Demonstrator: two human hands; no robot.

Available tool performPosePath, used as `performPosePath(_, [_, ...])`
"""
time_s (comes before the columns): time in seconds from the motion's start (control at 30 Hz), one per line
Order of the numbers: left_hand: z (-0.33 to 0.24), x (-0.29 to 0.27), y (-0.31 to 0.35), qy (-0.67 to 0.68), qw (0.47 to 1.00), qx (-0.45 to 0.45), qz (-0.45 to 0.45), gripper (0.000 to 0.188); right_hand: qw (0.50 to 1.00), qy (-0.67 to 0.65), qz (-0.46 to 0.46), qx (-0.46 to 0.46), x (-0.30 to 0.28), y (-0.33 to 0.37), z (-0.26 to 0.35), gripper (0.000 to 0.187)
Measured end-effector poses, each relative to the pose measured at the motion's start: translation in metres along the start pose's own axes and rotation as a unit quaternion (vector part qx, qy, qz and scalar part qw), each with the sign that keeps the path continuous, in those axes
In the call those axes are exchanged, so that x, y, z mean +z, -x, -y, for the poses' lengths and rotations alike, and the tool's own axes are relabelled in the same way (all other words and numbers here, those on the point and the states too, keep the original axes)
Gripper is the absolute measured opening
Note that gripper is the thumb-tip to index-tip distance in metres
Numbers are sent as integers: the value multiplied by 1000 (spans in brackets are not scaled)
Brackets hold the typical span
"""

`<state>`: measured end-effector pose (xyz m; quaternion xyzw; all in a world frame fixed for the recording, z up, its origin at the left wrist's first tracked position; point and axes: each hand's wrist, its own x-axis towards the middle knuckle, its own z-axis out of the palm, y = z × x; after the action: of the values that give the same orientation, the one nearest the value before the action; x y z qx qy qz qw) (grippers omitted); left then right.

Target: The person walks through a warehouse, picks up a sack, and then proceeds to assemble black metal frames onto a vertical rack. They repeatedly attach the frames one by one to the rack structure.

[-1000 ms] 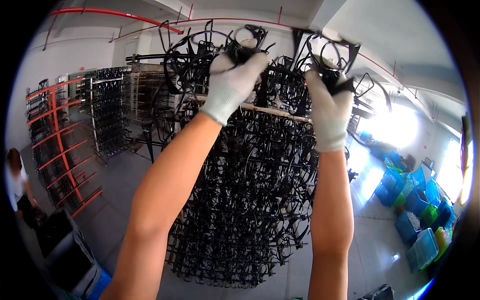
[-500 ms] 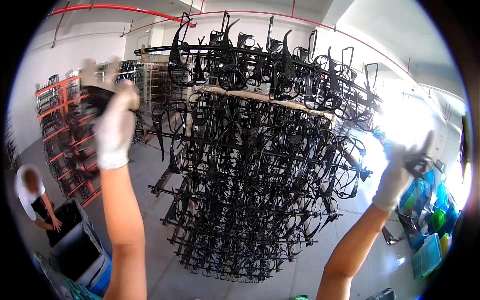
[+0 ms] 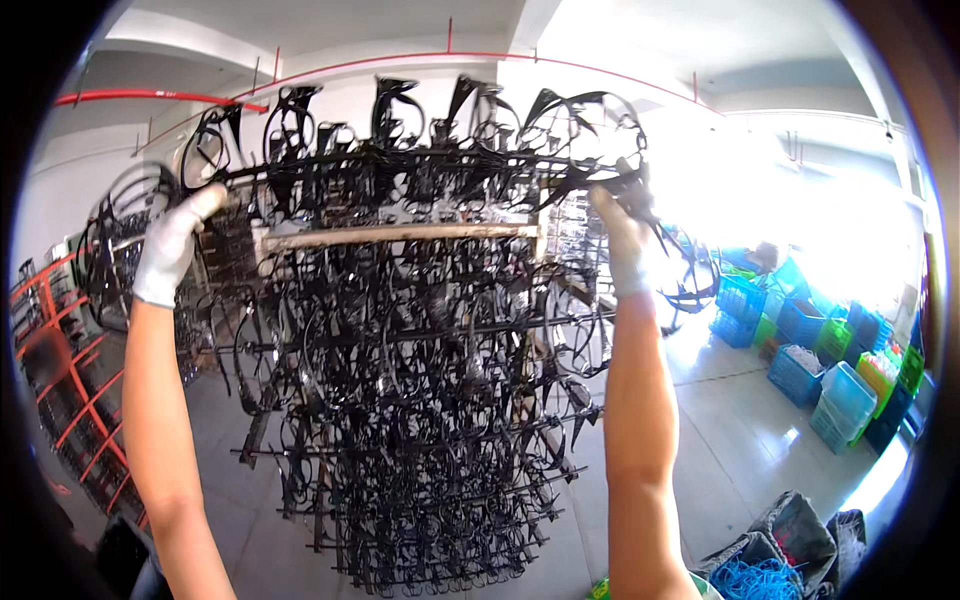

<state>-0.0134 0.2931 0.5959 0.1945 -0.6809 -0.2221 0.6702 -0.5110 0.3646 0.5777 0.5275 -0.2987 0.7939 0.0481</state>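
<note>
A tall rack (image 3: 400, 236) in front of me is packed with glossy black looped parts (image 3: 400, 350); their exact kind is unclear. Along its top runs a black bar (image 3: 350, 163) carrying more of these parts upright. My left hand (image 3: 172, 248), in a white glove, closes around the bar's left end with the thumb toward me. At the opposite end my right hand (image 3: 624, 245), also gloved, grips the bar, its fingers partly hidden. Blurred black loops (image 3: 125, 240) show beside the left hand, and another black loop (image 3: 700, 275) hangs by the right.
Orange-red racks (image 3: 60, 350) holding dark parts stand at the left. Blue crates (image 3: 740, 300) and green crates (image 3: 832, 340) line the right side. Lower right is a grey bin (image 3: 800, 530) beside bright blue cord-like pieces (image 3: 755, 580). Red pipes (image 3: 400, 68) run overhead.
Both hands have come inward from the sides to the ends of the top bar. My view has turned right, bringing more crates in; the co-worker at the left is no longer visible.
</note>
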Motion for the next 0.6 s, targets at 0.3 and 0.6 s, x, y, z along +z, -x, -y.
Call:
performPosePath(0.3, [25,-3,-7,-48,998,-6,-29,31,1000,-22,11,-3,-1,-9,-2,67])
performPosePath(0.6, [38,-6,-6,-37,999,-11,-6,30,999,-39,22,6,0,-35,4,63])
